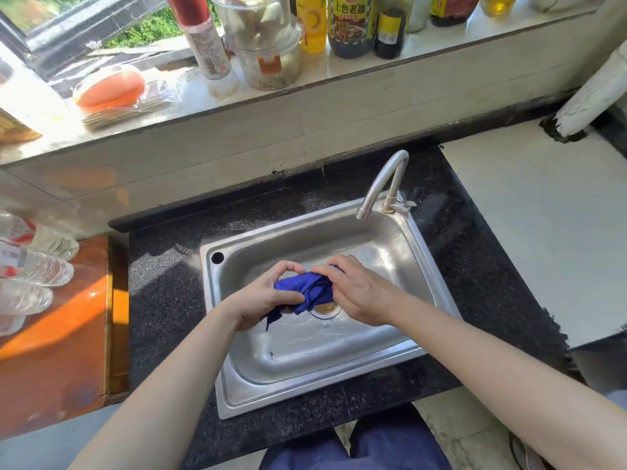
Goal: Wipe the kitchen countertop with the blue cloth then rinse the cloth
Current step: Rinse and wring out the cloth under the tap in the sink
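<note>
- Fingers (288, 296) of the left hand (264, 298) are curled round the left end of the blue cloth (310, 285), with the thumb pressed across it. The right hand (358, 291) grips the other end, so the cloth is held bunched between the two.
- The cloth hangs over the basin of the sink (305, 388), just above the drain (327, 310) and nearer than the faucet (383, 181).
- I can see no stream leaving the spout, and the cloth is not beneath it. The rinse could fall short if the cloth is only squeezed where it is.
- Turning the tap would probably mean freeing one hand. The other would then hold a wet wad alone, and it might slip.
- A dropped cloth would likely land on the drain and block it, so water would pool.
- A loose corner dangles at the near left. Hard wringing could flick drops from it over the rim onto the dark counter (163, 300), undoing the wipe.
- The water bottles (34, 266) at far left lie well apart, so a knock looks unlikely.
</note>
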